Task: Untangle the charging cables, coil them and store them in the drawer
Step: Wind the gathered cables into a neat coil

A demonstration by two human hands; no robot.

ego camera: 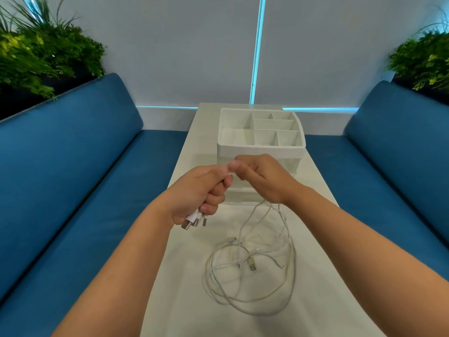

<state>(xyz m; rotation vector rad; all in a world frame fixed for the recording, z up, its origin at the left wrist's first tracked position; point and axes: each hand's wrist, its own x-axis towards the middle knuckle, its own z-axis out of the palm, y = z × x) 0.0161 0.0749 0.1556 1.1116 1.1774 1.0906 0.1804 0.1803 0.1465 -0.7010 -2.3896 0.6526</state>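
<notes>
1. On a narrow white table (pixel 315 300) set between two blue sofas, a tangle of white charging cables (pixel 250 271) is seen lying in loose, overlapping loops at the near end, with several plug ends visible among the strands.

2. Above the table, the left hand (pixel 201 193) is clenched around a bunch of cable ends, and a cluster of connectors (pixel 193 221) is seen protruding from the underside of the fist.

3. Just beside it, thumb tip to thumb tip, the right hand (pixel 264 178) is held with fingers curled; a cable appears to be pinched there, though the spot is blurred and the grip cannot be told for certain.

4. From beneath the right wrist, thin strands are seen hanging down to the pile on the table.

5. Behind the hands, a white organiser (pixel 261 148) is placed on the far half of the table, its open top divided into several compartments; its front is largely hidden by the hands, so the state of the drawer cannot be told.

6. Green plants (pixel 43 52) are seen behind each sofa (pixel 73 147), against a pale wall crossed by lit turquoise strips (pixel 257 49).
</notes>
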